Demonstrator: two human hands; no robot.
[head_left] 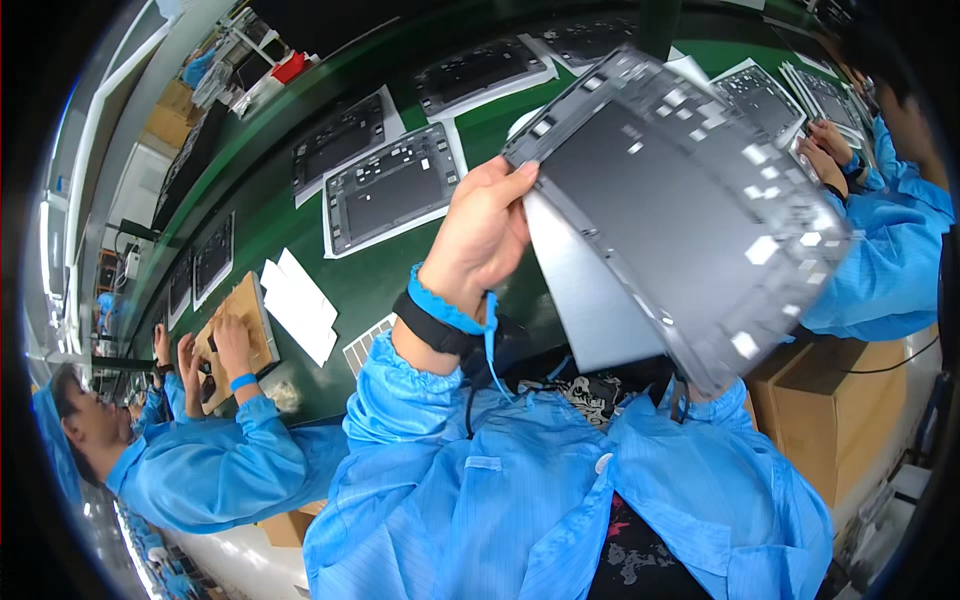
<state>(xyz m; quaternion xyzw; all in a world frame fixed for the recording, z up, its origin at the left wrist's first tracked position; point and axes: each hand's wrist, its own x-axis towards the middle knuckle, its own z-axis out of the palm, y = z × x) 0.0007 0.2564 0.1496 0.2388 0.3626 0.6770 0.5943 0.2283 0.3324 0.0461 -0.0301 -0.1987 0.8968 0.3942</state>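
Dark panel lifted above a green conveyor line

At the left, a co-worker's hands [215,345] press on a wooden board [238,335], with white sheets [298,305] beside it on the green belt [370,280]. Grey frames on white backing [392,188] run along the belt. The left hand [478,238] pinches the dark panel [680,200] at its near-left corner, fingers closed on the edge; the panel is tilted, off the belt. The right hand is hidden behind it, grip untellable. Cardboard boxes [840,410] stand at the right.
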